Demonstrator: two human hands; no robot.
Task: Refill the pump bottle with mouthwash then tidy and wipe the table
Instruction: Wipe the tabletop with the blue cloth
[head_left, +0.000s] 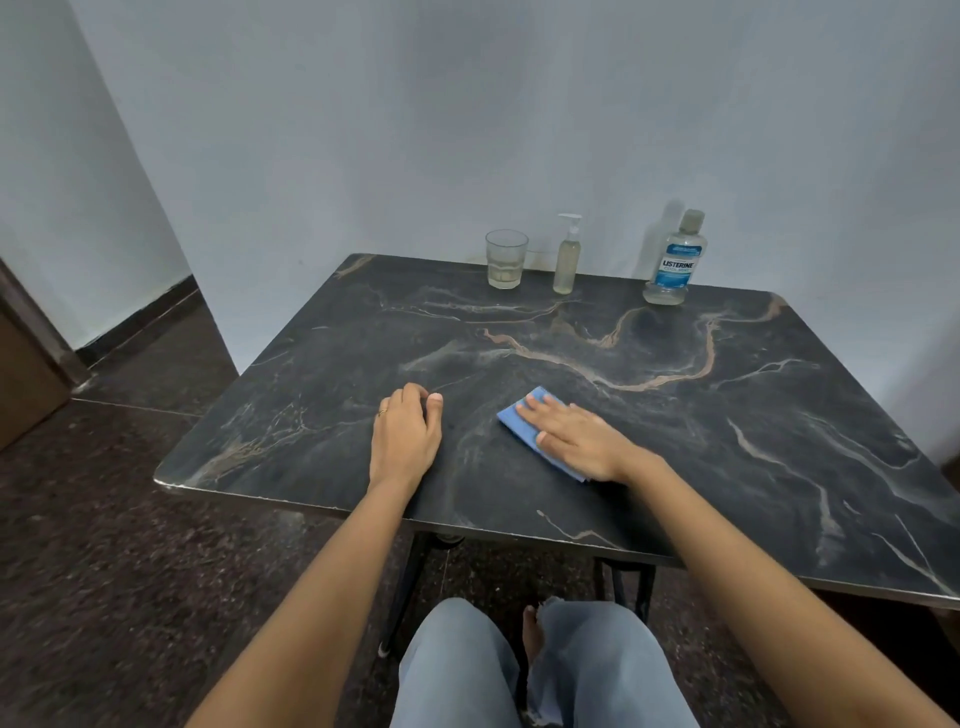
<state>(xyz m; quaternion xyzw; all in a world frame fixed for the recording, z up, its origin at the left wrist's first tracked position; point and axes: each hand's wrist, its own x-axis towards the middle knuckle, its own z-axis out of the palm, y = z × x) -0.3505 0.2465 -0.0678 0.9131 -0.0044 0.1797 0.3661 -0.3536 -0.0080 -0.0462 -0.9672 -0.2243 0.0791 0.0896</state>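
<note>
Cloth pressed flat under the right hand

Hands are both down on the dark marbled table (675, 415). The right hand (576, 436) lies flat with its fingers straight and close together, palm pressing on a folded blue cloth (524, 431); it holds nothing in a grip. The left hand (405, 436) rests on the table with its fingers loosely curled under and the thumb out, holding nothing, a ring on one finger.

The pump bottle (567, 260) stands upright at the far edge of the table by the wall, filled with pale liquid, its pump head on. A glass (505, 260) stands near the pump bottle's left side. The mouthwash bottle (674, 265), capped and upright, stands farther off to the pump bottle's right. The cloth and both hands are well in front of the pump bottle, toward the near edge, with the left hand left of the cloth and apart from it.
</note>
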